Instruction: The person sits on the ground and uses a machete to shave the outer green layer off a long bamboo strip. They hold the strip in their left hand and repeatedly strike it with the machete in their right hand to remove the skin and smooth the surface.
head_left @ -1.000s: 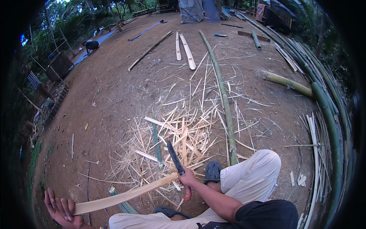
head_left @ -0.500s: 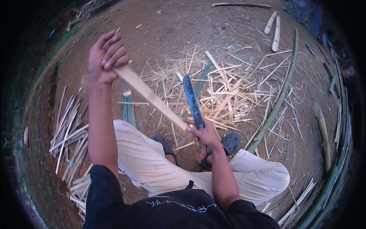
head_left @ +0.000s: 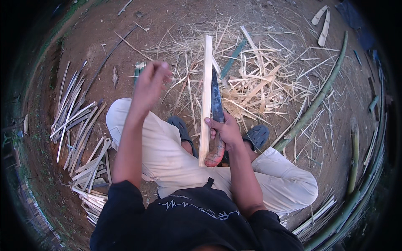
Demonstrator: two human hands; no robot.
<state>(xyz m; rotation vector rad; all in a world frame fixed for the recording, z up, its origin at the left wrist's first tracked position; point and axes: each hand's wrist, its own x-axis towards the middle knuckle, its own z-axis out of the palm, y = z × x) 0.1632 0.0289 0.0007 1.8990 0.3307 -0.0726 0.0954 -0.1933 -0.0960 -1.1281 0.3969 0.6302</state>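
Observation:
In my right hand (head_left: pixel 228 133) are a machete (head_left: pixel 216 98) and a pale split-bamboo strip (head_left: pixel 207 83). My fingers wrap the machete's reddish handle (head_left: pixel 215 157), and the thumb presses the strip beside it. Both stand nearly upright in the view, the strip just left of the dark blade and reaching beyond its tip. To the left, my left hand (head_left: pixel 151 88) hovers above my knee, apart from the strip. Its fingers are somewhat blurred but look loosely apart, with nothing seen in them.
Beyond my feet lies a heap of bamboo shavings (head_left: pixel 255 85). Stacked strips (head_left: pixel 79 121) spread along the left. A long green bamboo pole (head_left: pixel 318 100) slants across the right side, with more poles (head_left: pixel 364 201) at the right rim. Two pale split pieces (head_left: pixel 324 31) lie far right.
My left hand has let go of the strip's far end and moved nearer and to the right. The strip has swung from a slant to nearly upright beside the machete.

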